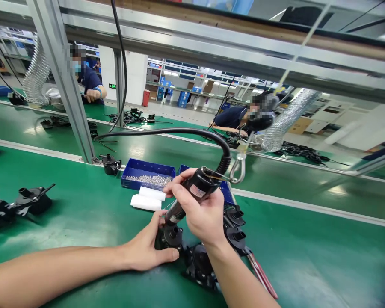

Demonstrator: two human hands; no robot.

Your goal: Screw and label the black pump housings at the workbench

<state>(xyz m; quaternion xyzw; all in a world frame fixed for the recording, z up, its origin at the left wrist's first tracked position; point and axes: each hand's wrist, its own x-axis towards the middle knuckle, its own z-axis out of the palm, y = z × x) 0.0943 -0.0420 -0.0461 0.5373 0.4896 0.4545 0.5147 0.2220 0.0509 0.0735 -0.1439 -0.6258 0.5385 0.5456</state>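
Observation:
My right hand [205, 209] is wrapped round a black electric screwdriver [197, 190], which tilts down to the left. Its lower end meets a black round housing with a short spout [169, 236]; the bit's tip is hidden. Against that housing, on the green table, my left hand [147, 248] grips with thumb in front and fingers behind. More black housings [200, 261] of the same kind lie right beside it, partly behind my right forearm. Two white rolls [147, 199] lie just beyond my left hand.
A blue tray of small metal screws [147, 174] stands behind the rolls, another blue tray [227, 192] beside it. Red-handled pliers [261, 273] lie at right. Black housings [35, 200] sit at left. The screwdriver's cable [167, 130] arcs overhead from a metal hook [239, 169]. Two people work across the bench.

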